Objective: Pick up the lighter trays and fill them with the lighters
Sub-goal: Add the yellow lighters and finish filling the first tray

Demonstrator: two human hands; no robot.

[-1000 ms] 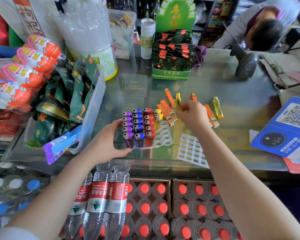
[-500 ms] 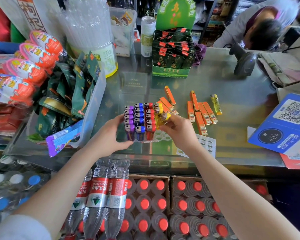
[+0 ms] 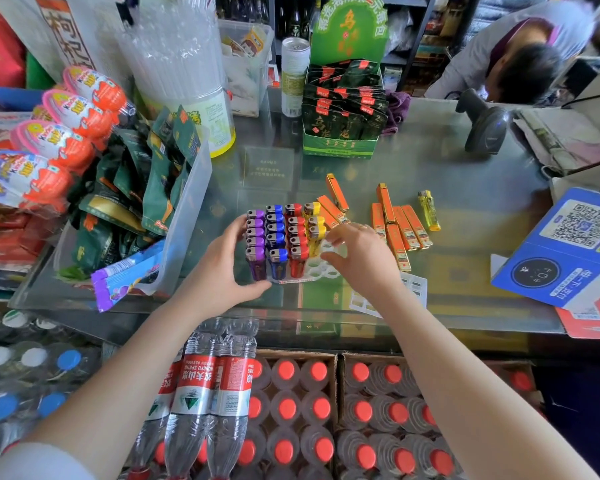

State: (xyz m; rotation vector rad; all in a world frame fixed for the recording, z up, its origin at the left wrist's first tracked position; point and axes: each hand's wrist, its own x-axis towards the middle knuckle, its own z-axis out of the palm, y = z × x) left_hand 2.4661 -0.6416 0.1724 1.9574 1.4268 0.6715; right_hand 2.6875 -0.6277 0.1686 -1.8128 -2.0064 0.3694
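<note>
Spanning a cluttered shop, glass counter (image 3: 430, 168) carries snack bin (image 3: 187, 209), barcode scanner (image 3: 482, 123), white lighter tray (image 3: 323, 268) of upright lighters (image 3: 281, 233). Left hand (image 3: 219, 271) grasps the tray's edge; right hand (image 3: 361, 254) hovers, fingers loosely spread, beside loose orange lighters (image 3: 402, 226).

Tight quarters on the left: the clear bin (image 3: 191, 216) of snack packets crowds right up beside the left hand (image 3: 222, 268). To the right, loose orange lighters (image 3: 400, 230) litter the surface (image 3: 465, 188) just past the right hand (image 3: 361, 258). Open glass lies beyond the tray (image 3: 323, 268), up to the green display box (image 3: 340, 147). The scanner (image 3: 482, 123) stands well apart, far right.
</note>
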